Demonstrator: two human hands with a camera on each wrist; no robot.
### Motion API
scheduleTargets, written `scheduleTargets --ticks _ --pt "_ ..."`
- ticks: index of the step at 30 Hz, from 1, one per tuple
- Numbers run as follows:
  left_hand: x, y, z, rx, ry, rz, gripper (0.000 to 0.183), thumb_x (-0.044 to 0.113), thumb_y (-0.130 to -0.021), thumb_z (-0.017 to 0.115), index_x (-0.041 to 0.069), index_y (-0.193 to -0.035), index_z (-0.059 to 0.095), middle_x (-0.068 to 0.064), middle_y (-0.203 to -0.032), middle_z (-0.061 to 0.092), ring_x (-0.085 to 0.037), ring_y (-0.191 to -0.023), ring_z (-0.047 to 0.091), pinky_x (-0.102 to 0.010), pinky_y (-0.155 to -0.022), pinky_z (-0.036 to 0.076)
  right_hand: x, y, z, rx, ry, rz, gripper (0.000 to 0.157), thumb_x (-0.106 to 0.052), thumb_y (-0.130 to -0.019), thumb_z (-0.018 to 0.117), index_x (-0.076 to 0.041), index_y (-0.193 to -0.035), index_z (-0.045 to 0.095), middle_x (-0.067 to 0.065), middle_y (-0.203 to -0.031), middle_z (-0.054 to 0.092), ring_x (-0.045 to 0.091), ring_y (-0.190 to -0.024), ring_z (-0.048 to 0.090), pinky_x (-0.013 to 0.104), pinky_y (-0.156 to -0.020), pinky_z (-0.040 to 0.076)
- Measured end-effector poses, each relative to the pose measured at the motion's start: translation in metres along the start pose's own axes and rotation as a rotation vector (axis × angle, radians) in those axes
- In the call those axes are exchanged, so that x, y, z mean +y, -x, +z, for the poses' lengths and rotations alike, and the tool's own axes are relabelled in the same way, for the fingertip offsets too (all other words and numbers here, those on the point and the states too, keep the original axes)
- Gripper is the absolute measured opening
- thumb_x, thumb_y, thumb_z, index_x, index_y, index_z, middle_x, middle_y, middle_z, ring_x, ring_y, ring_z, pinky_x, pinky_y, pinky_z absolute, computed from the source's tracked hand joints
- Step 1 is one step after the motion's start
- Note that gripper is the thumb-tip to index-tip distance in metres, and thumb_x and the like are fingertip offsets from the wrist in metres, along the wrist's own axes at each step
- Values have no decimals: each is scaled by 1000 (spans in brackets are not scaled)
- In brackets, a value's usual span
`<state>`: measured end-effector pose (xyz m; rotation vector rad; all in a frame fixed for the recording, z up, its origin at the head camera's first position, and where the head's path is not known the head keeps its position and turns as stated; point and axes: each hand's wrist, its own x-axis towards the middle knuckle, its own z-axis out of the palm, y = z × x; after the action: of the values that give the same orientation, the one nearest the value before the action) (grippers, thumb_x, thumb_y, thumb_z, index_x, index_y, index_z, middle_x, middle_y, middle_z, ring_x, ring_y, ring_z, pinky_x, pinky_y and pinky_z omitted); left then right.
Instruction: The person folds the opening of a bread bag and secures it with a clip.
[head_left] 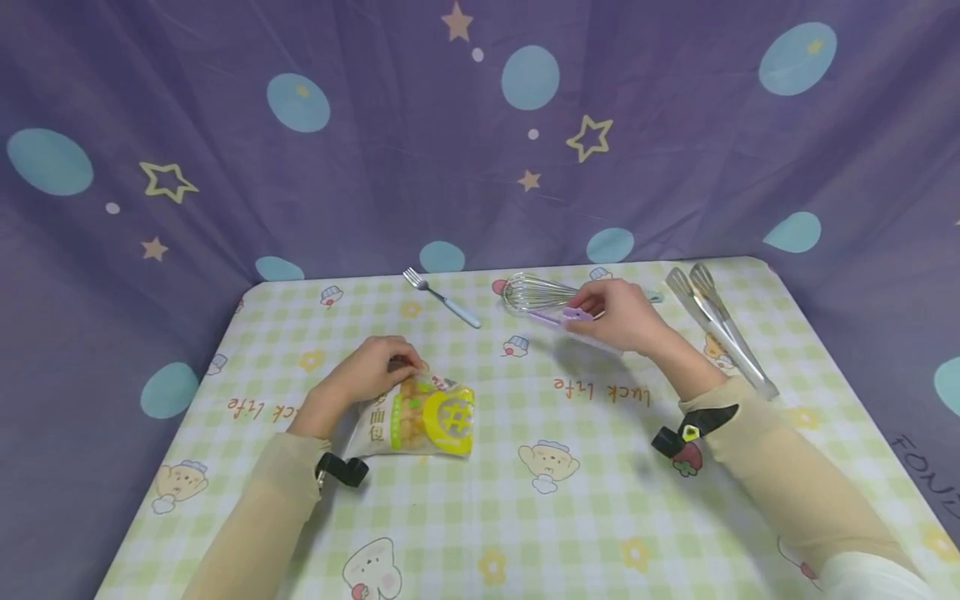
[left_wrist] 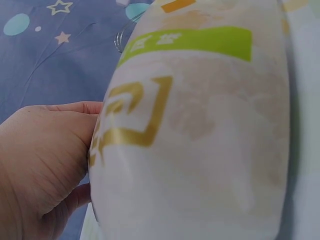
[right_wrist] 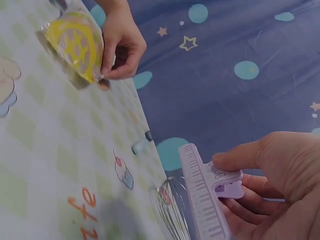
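Observation:
My left hand [head_left: 371, 369] pinches the upper edge of a plastic food bag [head_left: 435, 421] printed in yellow and green, with pale round pieces showing inside. In the left wrist view the bag [left_wrist: 210, 150] fills most of the picture and hides the fingertips. Over the back right of the table, my right hand [head_left: 621, 318] holds a lilac bag clip [right_wrist: 200, 185] by its handles, thumb on one side and fingers on the other. Piano keys are printed along the clip's long bar. In the head view, the clip overlaps the whisk's near side.
A wire whisk [head_left: 531, 293] lies behind the right hand. Left of it is a fork [head_left: 457, 312] with a pale blue handle. Metal tongs [head_left: 723, 329] lie at the right, close to the right forearm. A checked cloth [head_left: 480, 508] covers the table, and a purple curtain [head_left: 420, 167] hangs behind.

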<state>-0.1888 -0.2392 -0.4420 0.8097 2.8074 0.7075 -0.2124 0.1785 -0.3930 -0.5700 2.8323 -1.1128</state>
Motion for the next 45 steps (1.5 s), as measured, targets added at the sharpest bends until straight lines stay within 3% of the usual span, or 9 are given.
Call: scheduleTargets --ticks 10,19,28,35,45 --pt "-3 1 1 -3 3 -9 10 10 -99 76 19 -100 81 3 -102 77 -15 -95 72 -40 -90 60 -18 -10 25 -9 -93 -25 28 -24 -87 88 -8 -109 82 8 -97 80 23 -91 75 37 -83 61" --pt "-3 -2 0 -10 -5 16 10 9 -98 76 18 -100 81 4 -100 76 -16 -94 71 -40 -88 60 -22 -14 63 -136 -351 97 23 -23 -90 87 -9 -107 81 5 -95 77 18 -85 70 27 -74 58" --pt "-3 -2 0 -4 0 17 10 9 -99 76 17 -101 81 3 -99 76 -18 -96 72 -41 -91 61 -22 -15 91 -222 -372 180 20 -23 -86 89 -11 -102 82 1 -87 79 12 -76 69 24 -70 55" --pt "-3 1 -1 -4 6 14 10 8 -98 76 16 -101 81 3 -99 76 -18 -96 72 -42 -92 61 -22 -16 106 -246 -506 263 16 -13 -85 89 -5 -97 82 -2 -75 75 11 -69 65 22 -65 52" --pt "-3 0 -1 1 -8 20 10 8 -98 76 17 -101 81 3 -100 77 -18 -96 72 -42 -92 60 -28 -20 123 -298 -614 273 18 -3 -84 86 2 -100 81 3 -77 78 11 -64 69 27 -64 62"
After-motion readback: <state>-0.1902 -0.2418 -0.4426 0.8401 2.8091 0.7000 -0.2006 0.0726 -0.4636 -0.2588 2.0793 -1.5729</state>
